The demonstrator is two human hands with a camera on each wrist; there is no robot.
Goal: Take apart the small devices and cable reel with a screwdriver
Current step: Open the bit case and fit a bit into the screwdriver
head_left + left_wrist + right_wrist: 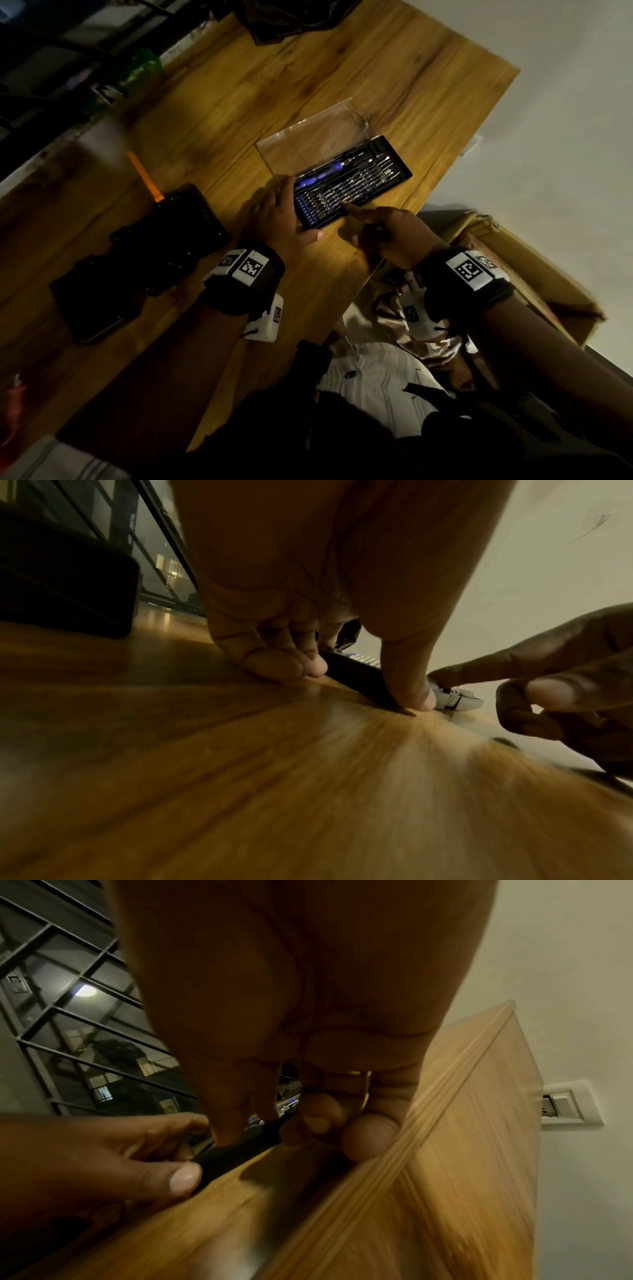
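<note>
A black screwdriver bit case (363,178) lies open on the wooden table (239,102), its clear lid (308,140) folded back. A blue-handled screwdriver (325,173) rests in it above rows of bits. My left hand (279,212) grips the case's near-left end, with the thumb (407,685) on the front edge and the fingers on the far side. My right hand (376,226) holds nothing. Its index finger is stretched out and touches the bits, and the other fingers are curled. A black cable reel (191,219) with an orange strap and black devices (102,294) lie to the left.
The table's right edge runs just beside my right hand, with an open cardboard box (513,274) on the floor beyond it. A dark cloth (291,17) lies at the table's far end. There is a wall socket (561,1107) on the right and a barred window (68,1015) on the left.
</note>
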